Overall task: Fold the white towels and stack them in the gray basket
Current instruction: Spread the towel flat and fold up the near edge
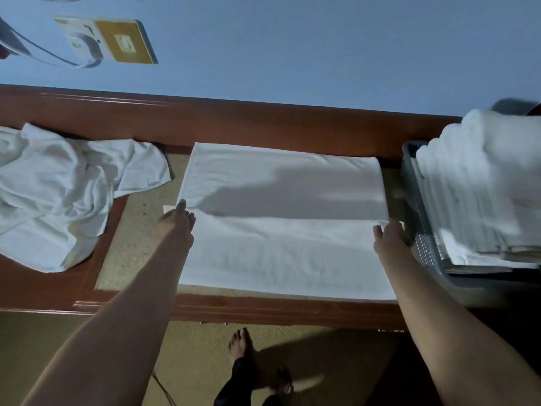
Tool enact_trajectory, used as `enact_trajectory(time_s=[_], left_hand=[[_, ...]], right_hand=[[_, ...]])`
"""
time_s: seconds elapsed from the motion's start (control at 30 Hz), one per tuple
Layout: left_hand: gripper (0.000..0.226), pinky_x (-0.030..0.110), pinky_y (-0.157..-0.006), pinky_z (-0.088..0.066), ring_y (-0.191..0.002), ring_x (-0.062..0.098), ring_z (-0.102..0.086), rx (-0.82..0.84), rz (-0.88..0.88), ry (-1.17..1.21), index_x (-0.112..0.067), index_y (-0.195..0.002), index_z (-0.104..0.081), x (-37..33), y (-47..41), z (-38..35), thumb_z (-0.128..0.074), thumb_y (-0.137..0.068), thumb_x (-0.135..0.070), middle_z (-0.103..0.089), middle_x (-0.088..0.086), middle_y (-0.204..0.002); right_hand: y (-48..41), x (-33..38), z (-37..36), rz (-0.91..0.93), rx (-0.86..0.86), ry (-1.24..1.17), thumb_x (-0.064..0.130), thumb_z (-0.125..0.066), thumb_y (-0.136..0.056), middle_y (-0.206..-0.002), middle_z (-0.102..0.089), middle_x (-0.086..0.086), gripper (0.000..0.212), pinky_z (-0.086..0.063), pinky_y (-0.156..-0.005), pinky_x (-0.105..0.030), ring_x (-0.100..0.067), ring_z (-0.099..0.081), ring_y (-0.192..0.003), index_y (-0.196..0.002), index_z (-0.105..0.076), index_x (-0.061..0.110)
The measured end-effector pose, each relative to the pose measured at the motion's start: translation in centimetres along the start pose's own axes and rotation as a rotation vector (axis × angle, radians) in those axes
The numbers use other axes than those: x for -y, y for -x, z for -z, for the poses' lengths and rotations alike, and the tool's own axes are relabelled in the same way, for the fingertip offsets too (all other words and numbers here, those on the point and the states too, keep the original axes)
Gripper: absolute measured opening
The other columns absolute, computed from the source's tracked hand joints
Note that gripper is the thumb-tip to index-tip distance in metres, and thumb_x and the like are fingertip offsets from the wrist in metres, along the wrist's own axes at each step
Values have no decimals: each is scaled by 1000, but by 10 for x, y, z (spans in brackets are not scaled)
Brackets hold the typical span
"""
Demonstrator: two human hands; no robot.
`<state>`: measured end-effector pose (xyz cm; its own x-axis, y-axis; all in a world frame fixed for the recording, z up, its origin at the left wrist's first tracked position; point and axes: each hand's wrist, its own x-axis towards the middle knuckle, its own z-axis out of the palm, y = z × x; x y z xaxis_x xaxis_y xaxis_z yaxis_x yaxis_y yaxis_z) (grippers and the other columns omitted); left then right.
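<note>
A white towel (281, 218) lies spread flat on the table, its far part folded over toward the middle. My left hand (177, 219) pinches the folded edge at the towel's left side. My right hand (388, 234) grips the same edge at the right side, next to the gray basket (421, 230). A tall stack of folded white towels (480, 189) fills the basket at the right. A heap of crumpled white towels (58, 189) lies on the table's left end.
The wooden table (263, 127) with a woven inlay stands against a blue wall. Its raised wooden rim runs along the back. A switch plate (123, 41) hangs on the wall. My bare foot (241, 347) is on the mat floor below the table's front edge.
</note>
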<state>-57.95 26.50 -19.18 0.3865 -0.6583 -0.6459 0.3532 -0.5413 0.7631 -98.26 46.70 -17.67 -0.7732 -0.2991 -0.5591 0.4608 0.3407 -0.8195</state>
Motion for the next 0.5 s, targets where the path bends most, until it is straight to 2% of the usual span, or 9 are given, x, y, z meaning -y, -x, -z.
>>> enact_trajectory(time_s=[0.03,0.1,0.13,0.17,0.2,0.3,0.37,0.43,0.5], left_hand=[[17,21,-52,-51,-62,14,-59,14,-47,-29,-11,-87,-61,8,-8,-3,-72,-95,-20,-58,3,-73],[26,30,-66,-57,-73,22,-66,31,-192,-258,-11,-104,-65,20,-9,-9,-73,-90,-32,-67,6,-78],[29,34,-75,-57,-81,25,-68,49,-276,-440,-14,-108,-66,28,-6,-11,-73,-87,-34,-71,7,-85],[26,34,-80,-54,-87,24,-67,85,-374,-608,-15,-110,-67,38,3,-13,-71,-89,-30,-73,5,-90],[22,33,-81,-51,-89,23,-65,150,-476,-739,-15,-112,-67,49,11,-16,-69,-92,-24,-72,3,-94],[23,40,-89,-50,-106,27,-61,401,-842,-1008,-12,-116,-67,90,30,-26,-67,-93,-13,-69,7,-112],[29,48,-99,-48,-122,32,-55,559,-1033,-1178,-13,-124,-65,123,29,-32,-63,-96,-19,-63,9,-129],[43,49,-113,-38,-141,32,-42,691,-1096,-1330,-17,-139,-58,149,28,-38,-48,-101,-34,-50,10,-150],[60,49,-125,-16,-157,28,-17,802,-1127,-1486,-23,-157,-39,166,26,-46,-27,-104,-48,-24,7,-169]], right_hand=[[-3,-2,-6,49,-19,-69,26,-44,-106,-107,-46,-4,44,-33,-64,-16,-7,-43,-78,-142,-42,2],[-13,-9,-23,-10,-135,-231,22,-50,-101,-112,-57,-3,40,-39,-62,-8,1,-56,-78,-132,-53,-3],[-17,-13,-33,-8,-200,-161,17,-52,-97,-101,-63,-3,32,-51,-66,-12,-9,-63,-80,-116,-62,-7],[-21,-20,-45,6,-224,-60,15,-54,-92,-85,-62,-4,24,-54,-63,-22,-20,-60,-74,-99,-65,-6],[-19,-29,-56,105,-200,128,15,-56,-88,-80,-58,-5,20,-50,-65,-27,-23,-55,-73,-92,-63,-3],[1,-78,-73,543,33,534,4,-56,-92,-105,-57,-11,16,-45,-81,-32,-24,-56,-93,-108,-58,3],[10,-113,-78,837,155,733,2,-51,-96,-117,-56,-15,20,-47,-93,-38,-29,-56,-108,-114,-58,2],[10,-140,-83,971,290,977,16,-42,-103,-142,-50,-18,33,-39,-110,-44,-33,-45,-134,-131,-57,8],[8,-158,-85,971,395,1231,34,-29,-109,-165,-26,-12,47,-19,-122,-46,-29,-20,-153,-152,-43,22]])
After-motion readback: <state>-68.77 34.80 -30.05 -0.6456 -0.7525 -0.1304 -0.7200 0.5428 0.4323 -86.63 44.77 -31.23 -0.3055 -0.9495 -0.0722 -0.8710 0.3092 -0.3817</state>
